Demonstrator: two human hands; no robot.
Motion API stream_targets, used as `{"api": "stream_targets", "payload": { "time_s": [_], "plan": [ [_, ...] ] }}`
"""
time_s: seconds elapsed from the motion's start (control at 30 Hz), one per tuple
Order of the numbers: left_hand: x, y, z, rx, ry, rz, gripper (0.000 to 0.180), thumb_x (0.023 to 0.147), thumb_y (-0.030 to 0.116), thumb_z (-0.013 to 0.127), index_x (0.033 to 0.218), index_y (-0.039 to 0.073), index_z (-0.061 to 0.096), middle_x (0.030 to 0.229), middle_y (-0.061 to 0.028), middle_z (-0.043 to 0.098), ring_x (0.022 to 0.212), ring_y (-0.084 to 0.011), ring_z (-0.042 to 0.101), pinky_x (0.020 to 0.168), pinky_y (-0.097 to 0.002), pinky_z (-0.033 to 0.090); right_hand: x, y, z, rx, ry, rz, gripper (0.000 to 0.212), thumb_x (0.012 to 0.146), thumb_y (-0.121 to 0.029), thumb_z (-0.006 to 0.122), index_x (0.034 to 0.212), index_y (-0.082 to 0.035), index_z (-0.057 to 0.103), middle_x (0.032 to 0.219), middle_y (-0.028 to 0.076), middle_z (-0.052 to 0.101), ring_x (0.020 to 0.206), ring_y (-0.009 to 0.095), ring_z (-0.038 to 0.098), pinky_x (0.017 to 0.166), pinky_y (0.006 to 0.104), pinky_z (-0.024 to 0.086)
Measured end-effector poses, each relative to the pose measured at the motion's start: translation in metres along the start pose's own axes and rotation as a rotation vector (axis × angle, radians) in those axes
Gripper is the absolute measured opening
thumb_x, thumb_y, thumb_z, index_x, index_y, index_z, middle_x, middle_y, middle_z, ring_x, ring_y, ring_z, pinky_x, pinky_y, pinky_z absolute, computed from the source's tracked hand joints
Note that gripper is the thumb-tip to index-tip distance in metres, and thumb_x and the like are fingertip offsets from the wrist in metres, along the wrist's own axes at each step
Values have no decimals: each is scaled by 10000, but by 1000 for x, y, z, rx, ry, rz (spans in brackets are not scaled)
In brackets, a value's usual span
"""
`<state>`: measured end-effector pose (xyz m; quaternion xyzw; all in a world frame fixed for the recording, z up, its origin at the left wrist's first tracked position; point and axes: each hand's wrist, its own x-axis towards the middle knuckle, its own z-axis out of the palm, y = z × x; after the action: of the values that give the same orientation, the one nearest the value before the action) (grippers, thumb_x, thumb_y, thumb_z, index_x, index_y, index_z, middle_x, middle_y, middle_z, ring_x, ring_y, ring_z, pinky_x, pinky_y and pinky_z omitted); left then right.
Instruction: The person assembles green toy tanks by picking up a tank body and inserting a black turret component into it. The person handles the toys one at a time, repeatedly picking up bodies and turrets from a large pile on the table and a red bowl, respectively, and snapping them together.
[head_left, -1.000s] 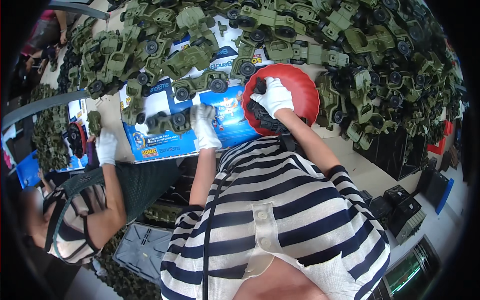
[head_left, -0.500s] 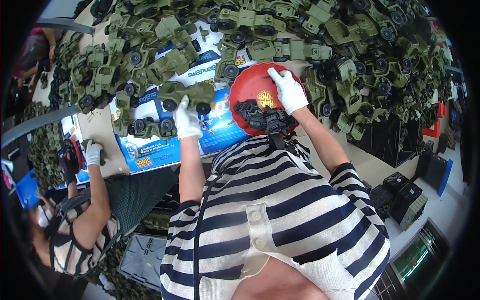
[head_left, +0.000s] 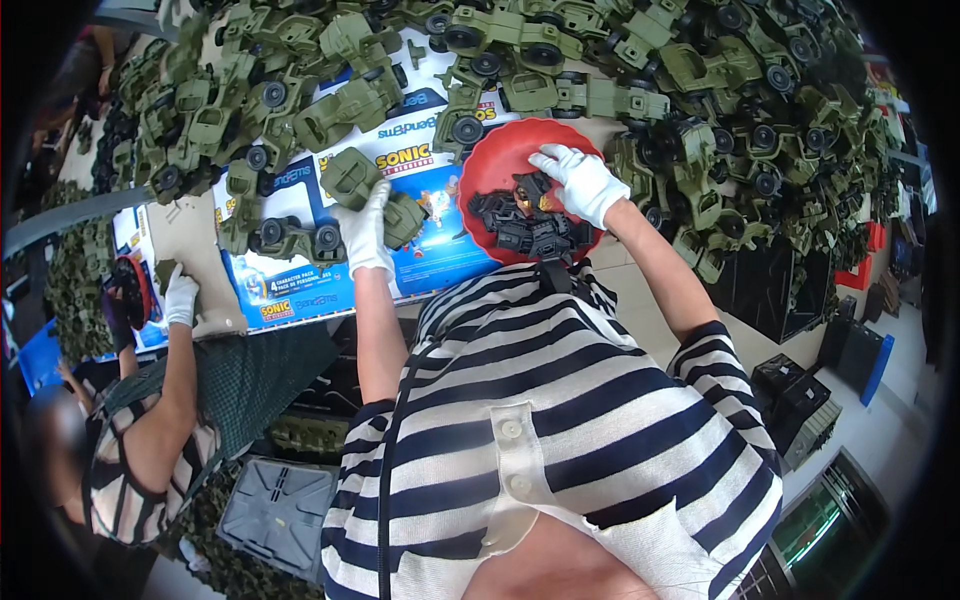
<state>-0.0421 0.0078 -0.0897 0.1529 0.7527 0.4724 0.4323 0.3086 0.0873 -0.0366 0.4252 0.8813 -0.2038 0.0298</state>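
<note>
My left hand (head_left: pixel 365 232), in a white glove, is closed round an olive-green toy jeep (head_left: pixel 352 178). The jeep is held top side up over the printed cardboard, and the hand hides its middle. A red scalloped bowl (head_left: pixel 497 150) with small black plastic parts (head_left: pixel 540 238) stands to the right. Over the bowl's right side is my gloved right hand (head_left: pixel 585 185), its fingers bent and pressed together. Whatever these fingers hold, if anything, is hidden. A few black parts lie just below the fingertips, over the bowl's yellow emblem.
Many green toy jeeps (head_left: pixel 700 65) are heaped across the back and right. Blue-and-white printed cardboard (head_left: pixel 330 290) covers the table's front. At left a co-worker's gloved hand (head_left: pixel 182 298) works beside another red bowl. A grey crate (head_left: pixel 275 515) stands below the table.
The jeep has turned in my left hand from its wheeled side to its top. My right hand has shifted slightly down and right, and black parts now cover some of the emblem.
</note>
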Motion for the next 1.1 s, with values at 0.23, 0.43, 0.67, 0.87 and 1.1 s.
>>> {"api": "stream_targets", "payload": {
  "time_s": [0.23, 0.43, 0.67, 0.87, 1.1],
  "plan": [
    [-44, 65, -16, 448, -219, -412, 582, 853, 556, 698, 982, -10, 664, 748, -141, 677, 550, -279, 656, 517, -336, 557, 12, -1, 21, 15, -84, 72, 595, 793, -181, 690, 1366, -156, 529, 1379, 127, 522, 1178, 306, 564, 961, 449, 468],
    [-42, 102, 9, 1277, -466, 1017, 823, 643, 315, 854, 1355, 88, 511, 1278, -174, 594, 1177, -346, 561, 1034, -515, 371, 2, -3, 28, 35, 225, 255, 516, 858, -297, 663, 1336, -142, 548, 1355, 152, 526, 1123, 344, 589, 947, 456, 476],
    [-38, 115, 36, 1528, -691, 450, 1150, 627, 558, 819, 1512, 47, 292, 1339, -247, 548, 1234, -342, 551, 1071, -418, 389, -3, -7, 18, -161, 47, 165, 547, 851, -189, 624, 1383, -163, 499, 1485, 141, 410, 1246, 351, 517, 984, 451, 455],
    [-4, 54, 18, 1057, -616, 550, 1101, 661, 423, 845, 1501, -6, 276, 1206, -240, 643, 1069, -360, 657, 923, -362, 525, 6, 19, 32, -232, -48, -153, 614, 810, -130, 615, 1408, -173, 480, 1493, 120, 418, 1292, 338, 482, 1012, 427, 434],
    [-53, 80, -8, 361, -758, 227, 926, 730, 150, 845, 1473, -46, 329, 1141, -121, 692, 993, -145, 668, 849, -289, 541, 8, -26, -1, 1101, 233, 86, 602, 897, -294, 674, 1412, -33, 503, 1302, 137, 617, 1045, 211, 622, 901, 325, 489]
  ]
}}
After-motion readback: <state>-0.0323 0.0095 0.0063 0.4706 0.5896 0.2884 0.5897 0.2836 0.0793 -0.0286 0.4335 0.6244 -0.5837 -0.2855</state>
